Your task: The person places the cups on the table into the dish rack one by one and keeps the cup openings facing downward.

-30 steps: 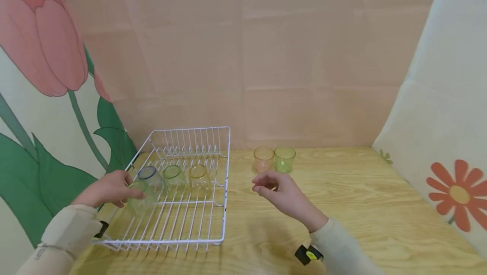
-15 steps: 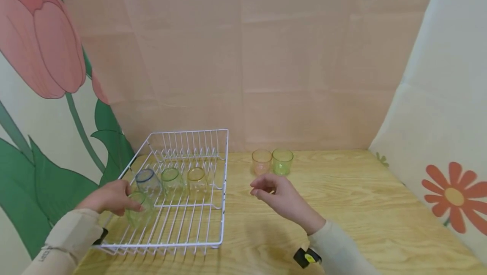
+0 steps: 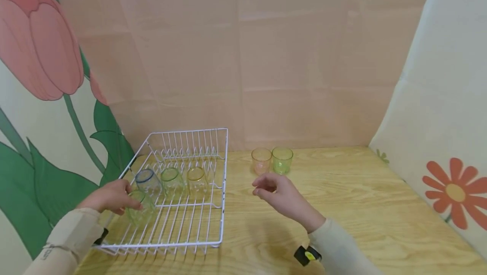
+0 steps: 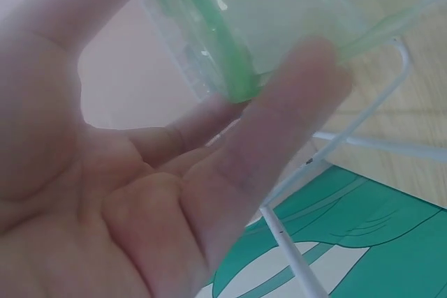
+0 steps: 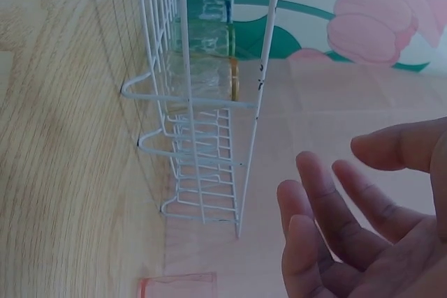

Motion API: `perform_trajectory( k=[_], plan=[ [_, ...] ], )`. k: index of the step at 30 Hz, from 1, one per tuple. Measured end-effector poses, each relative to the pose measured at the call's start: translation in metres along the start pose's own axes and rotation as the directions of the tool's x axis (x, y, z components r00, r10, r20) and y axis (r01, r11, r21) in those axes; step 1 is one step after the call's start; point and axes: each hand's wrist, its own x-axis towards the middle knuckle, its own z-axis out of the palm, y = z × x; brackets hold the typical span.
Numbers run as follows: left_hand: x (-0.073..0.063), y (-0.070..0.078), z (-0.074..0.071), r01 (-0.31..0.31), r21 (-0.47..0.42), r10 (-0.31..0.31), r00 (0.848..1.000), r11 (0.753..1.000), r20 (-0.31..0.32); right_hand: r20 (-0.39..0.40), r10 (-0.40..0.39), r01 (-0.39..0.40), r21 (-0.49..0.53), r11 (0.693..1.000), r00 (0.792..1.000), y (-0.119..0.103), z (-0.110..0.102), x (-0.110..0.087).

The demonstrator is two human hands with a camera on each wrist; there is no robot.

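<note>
left hand point(image 3: 111, 197): reaches into front-left part of white wire rack point(image 3: 223, 199), thumb and fingers grasping the pale green glass point(image 3: 142, 216). grip is near the glass's upper end; left wrist view shows thumb on one side, fingers on the other, thick green ring between. pale green glass sits within the rack outline, a bit tilted, just in front of blue-ringed glass point(image 3: 150, 185). whether it rests on the wires or touches the blue one: cannot tell.

behind it, a row across the rack: blue-ringed glass at left, green-ringed glass point(image 3: 174, 184) in the middle, amber-ringed glass point(image 3: 197, 183) at right. all three look upside down, narrower end up. gaps within the row hard to judge.

right hand point(image 3: 284, 197): over the worktop point(image 3: 335, 211), right of the rack and well apart from it. fingers released, loosely bent, thumb apart from fingertips in right wrist view. closest things: pink glass point(image 3: 261, 162) and lime glass point(image 3: 282, 162), both upright on the worktop near its back edge, side by side, pink on the left.

both arms in light sleeves, black device at right wrist point(image 3: 307, 255). worktop wood-grained. pinkish backdrop point(image 3: 296, 55) behind, tulip panel point(image 3: 42, 47) at left, pale panel with orange flower point(image 3: 455, 192) at right.
</note>
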Motion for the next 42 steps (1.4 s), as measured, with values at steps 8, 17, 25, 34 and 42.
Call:
perform_trajectory(
  k=[8, 17, 25, 34, 42],
  plan=[
    [0.002, -0.006, -0.003, -0.029, -0.011, 0.029, 1.000, 1.000, 0.007, -0.031, 0.080, -0.080, 0.011, 0.997, 0.996, -0.001, -0.004, 0.000],
    [-0.011, -0.003, -0.015, -0.068, 0.033, 0.068, 0.998, 0.997, -0.016, -0.095, 0.187, -0.190, -0.033, 0.981, 0.978, 0.012, -0.009, 0.007],
    [-0.029, 0.027, -0.022, -0.167, 0.218, 0.205, 0.964, 0.962, -0.166, -0.149, 0.209, -0.231, -0.154, 0.961, 0.967, 0.038, -0.023, 0.026],
    [-0.057, 0.078, 0.005, -0.229, 0.226, 0.287, 0.920, 0.947, -0.268, -0.193, 0.254, -0.300, -0.264, 0.917, 0.948, 0.075, -0.042, 0.047],
    [-0.069, 0.115, 0.038, -0.310, 0.231, 0.373, 0.870, 0.922, -0.321, -0.204, 0.381, -0.424, -0.243, 0.872, 0.902, 0.097, -0.059, 0.063]
  ],
)
